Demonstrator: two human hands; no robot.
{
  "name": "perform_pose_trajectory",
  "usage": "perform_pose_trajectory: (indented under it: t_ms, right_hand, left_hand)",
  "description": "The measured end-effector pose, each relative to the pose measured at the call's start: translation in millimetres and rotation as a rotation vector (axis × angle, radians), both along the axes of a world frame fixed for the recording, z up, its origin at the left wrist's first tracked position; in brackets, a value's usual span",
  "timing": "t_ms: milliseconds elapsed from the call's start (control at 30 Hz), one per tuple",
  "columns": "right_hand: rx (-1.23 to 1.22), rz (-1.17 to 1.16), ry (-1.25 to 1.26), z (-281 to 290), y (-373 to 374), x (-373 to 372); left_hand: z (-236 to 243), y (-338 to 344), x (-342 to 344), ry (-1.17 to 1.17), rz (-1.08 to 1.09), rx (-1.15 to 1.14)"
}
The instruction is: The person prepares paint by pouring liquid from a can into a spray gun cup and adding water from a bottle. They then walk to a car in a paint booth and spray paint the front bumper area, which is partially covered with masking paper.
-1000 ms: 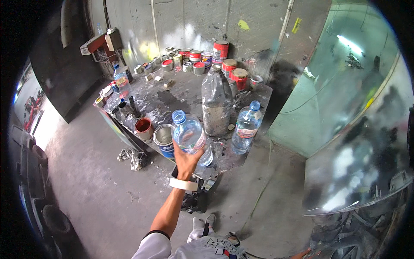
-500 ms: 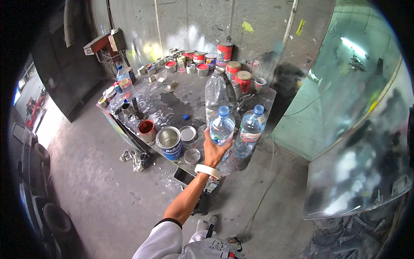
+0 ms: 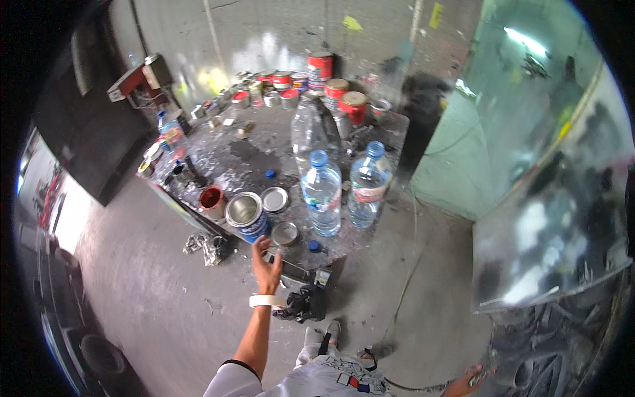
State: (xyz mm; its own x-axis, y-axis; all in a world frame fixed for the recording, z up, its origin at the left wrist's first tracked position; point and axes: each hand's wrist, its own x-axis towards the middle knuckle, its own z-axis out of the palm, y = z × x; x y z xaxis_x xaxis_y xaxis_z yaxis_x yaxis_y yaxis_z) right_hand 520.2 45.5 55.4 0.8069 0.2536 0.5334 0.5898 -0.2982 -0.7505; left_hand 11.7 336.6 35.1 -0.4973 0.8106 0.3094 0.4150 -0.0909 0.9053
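Looks like reach step: left hand (image 3: 267, 272) empty, fingers spread, just beside lidless blue can (image 3: 250, 223) on table (image 3: 254, 156), near edge. Grabbing can would call for closing fingers round it, tbh. Right hand (image 3: 469, 382) low, fingers too blurry to tell.

Print about, mostly too blurred to read from here.
Blue can (image 3: 249, 220): pale lettering, smeared. Left front bottle (image 3: 322, 198): coloured wrap label, print too small. Right front bottle (image 3: 368, 188): red-and-white label, same. Pale shirt (image 3: 324, 378): dark block lettering near red, white, dark-blue patch (image 3: 351, 383). Tall red tin (image 3: 320, 68), back: light print, can't make out.
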Motion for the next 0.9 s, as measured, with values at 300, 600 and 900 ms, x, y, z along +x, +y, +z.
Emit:
perform_pose_trajectory:
  t_ms: [300, 600, 900]
  right_hand:
    - [-0.152, 0.075, 0.519, 11, 19, -40]
    - [-0.082, 0.37, 0.599, -3, 33, -69]
    - [-0.12, 0.403, 0.452, 21, 45, -80]
  left_hand:
    - [13, 22, -35, 0.142, 0.295, 0.164]
    - [13, 60, -76, -0.043, 0.108, 0.146]
    - [39, -16, -74, 0.085, 0.031, 0.158]
